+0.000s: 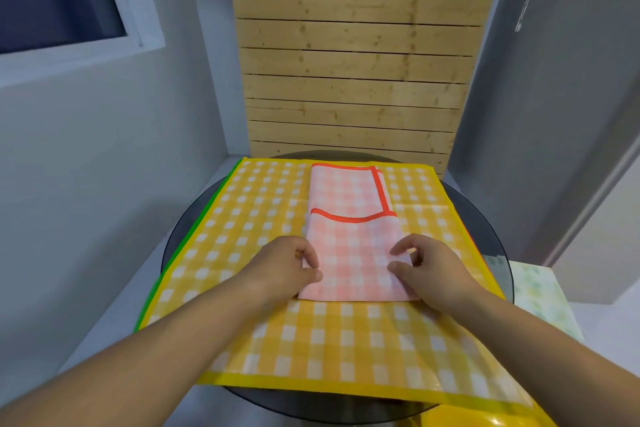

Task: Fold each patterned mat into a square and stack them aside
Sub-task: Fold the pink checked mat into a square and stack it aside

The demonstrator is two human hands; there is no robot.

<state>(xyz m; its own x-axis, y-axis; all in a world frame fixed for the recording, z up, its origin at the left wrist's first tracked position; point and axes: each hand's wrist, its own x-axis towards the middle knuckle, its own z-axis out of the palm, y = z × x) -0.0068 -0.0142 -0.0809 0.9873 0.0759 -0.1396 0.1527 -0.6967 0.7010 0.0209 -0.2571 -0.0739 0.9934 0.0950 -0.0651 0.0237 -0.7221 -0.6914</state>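
Head view is showing me working at the round dark glass desk (485, 236), where the yellow checked mat (277, 340) is lying spread flat and hanging over the near rim, serving as a bed for the piece I am folding. The pink checked mat (353, 253) with its orange border is sitting on top of it, from the middle towards the far side. It is already folded into a narrow strip running away from me, with the near part doubled over so that an orange hem is crossing it midway. My left hand (291, 263) is gripping the strip's left edge near the closest end, thumb lying on top and fingers curled at the border, and my right hand (426, 263) is doing the same on the right edge. I am holding both sides at once, I judge, so that the layers are lining up and the fold is coming out square rather than skewed. Whether my fingertips are tucked under the top layer or only pressing on it I cannot quite tell, since the knuckles are hiding them. A green edge (189, 242) is peeking out along the yellow mat's left side, probably another mat underneath. I am reckoning the pink piece is needing one more fold or a flattening before going aside.
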